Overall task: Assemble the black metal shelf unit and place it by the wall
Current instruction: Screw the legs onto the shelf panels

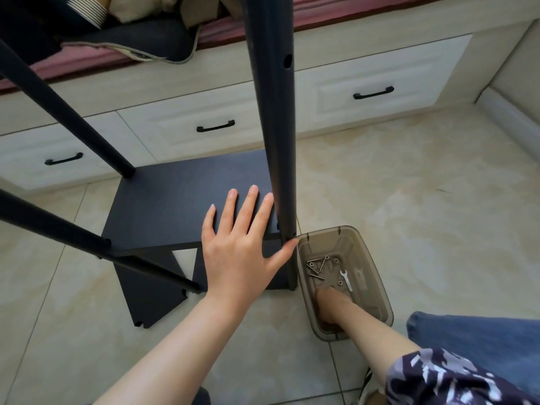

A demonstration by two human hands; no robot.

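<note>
Here the black shelf unit (187,194) stands on the tiled floor (409,185), just in front of a cream drawer cabinet (365,80) with black handles. Its flat panel (163,206) sits low, and a second black panel (152,290) lies beneath it on the floor. Three black tubes show: one upright post (276,118) at the panel's right corner, with a round hole in its side, and two posts (61,112) slanting across the left of the view.

The left hand (242,247) lies flat on the panel, palm down, fingers (248,211) spread and straight, gripping nothing. Its thumb tip touches the base of the upright post.

A clear brown plastic box (377,287) stands on the floor just right of that post, touching or nearly touching it. Inside lie several silver bolts (317,266) and a small silver wrench (345,280). The right hand (333,308) is inside the box, at its near end, seen through the tinted wall. Whether its fingers are curled on anything cannot be told.

Folded clothing (125,39) lies on the cabinet top.
</note>
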